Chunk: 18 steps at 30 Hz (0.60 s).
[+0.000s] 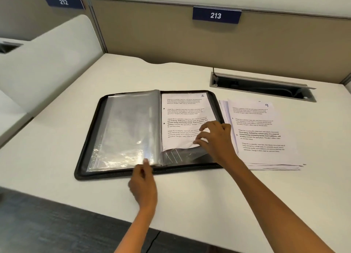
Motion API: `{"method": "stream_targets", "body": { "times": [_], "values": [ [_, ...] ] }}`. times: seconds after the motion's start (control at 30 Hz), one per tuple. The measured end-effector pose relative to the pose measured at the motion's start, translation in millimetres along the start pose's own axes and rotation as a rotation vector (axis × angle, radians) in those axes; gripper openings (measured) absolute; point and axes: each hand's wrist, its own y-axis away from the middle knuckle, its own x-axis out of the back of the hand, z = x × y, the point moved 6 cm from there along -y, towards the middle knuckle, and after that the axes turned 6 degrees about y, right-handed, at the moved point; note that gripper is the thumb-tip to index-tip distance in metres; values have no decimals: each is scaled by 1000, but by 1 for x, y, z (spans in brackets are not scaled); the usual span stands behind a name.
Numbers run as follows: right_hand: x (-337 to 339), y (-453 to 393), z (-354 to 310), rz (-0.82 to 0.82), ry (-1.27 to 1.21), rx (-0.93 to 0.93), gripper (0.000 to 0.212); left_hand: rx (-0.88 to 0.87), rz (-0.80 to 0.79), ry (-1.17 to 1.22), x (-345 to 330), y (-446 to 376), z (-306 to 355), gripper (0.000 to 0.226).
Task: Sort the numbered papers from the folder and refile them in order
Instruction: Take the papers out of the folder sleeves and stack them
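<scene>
**Inspector:** Setting is a white desk [190, 195] in a partitioned office bay; a blue sign reading 213 [216, 15] hangs at upper centre of the frame, another reading 212 [63, 1] at upper left. Where is the task item?

**Assistant:** The black folder [89, 138] lies open at centre frame, clear sleeves [129, 127] turned over to its left half. On its right half sits the sheet marked 1 [182, 118], mostly inside a sleeve, its lower edge not yet seated.

**Inspector:** Hands?

**Assistant:** The right hand [216, 138] pinches the sheet's lower right corner between thumb and fingers. The left hand [144, 186] has its fingertips on the lower edge of the turned sleeves, near the spine; whether it pinches them or merely props them, I cannot tell.

**Inspector:** Step in hand?

**Assistant:** In my judgement, refiling is just starting: sheet 1 is being worked into the first sleeve. The next move calls for seating it fully, turning one sleeve only, then finding sheet 2.

**Inspector:** The remainder?

**Assistant:** A loose stack of papers [266, 135] lies just right of the folder, a sheet marked 9 on top.

**Inspector:** Anything obscured?

**Assistant:** The numbers beneath that top sheet are hidden, so the stack's order is unverified. The body text is too small to read. The cable tray [262, 85] at upper right is dark inside.
</scene>
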Motion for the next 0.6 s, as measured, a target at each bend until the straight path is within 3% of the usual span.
{"method": "stream_targets", "body": {
  "times": [0.13,0.23,0.33,0.5,0.6],
  "values": [
    [12,-4,-18,47,73,97,10,-456,-281,-200,-45,19,26,22],
    [20,-4,-24,55,94,113,12,-616,-340,-423,-74,11,36,51],
    [22,-1,-27,41,134,142,13,-691,-418,-498,-92,5,41,49],
    [25,12,-34,135,214,211,23,-679,-426,-460,-90,-3,47,9],
    [22,44,-57,143,149,460,26,-611,-404,-401,-86,-6,48,9]
  ]
}}
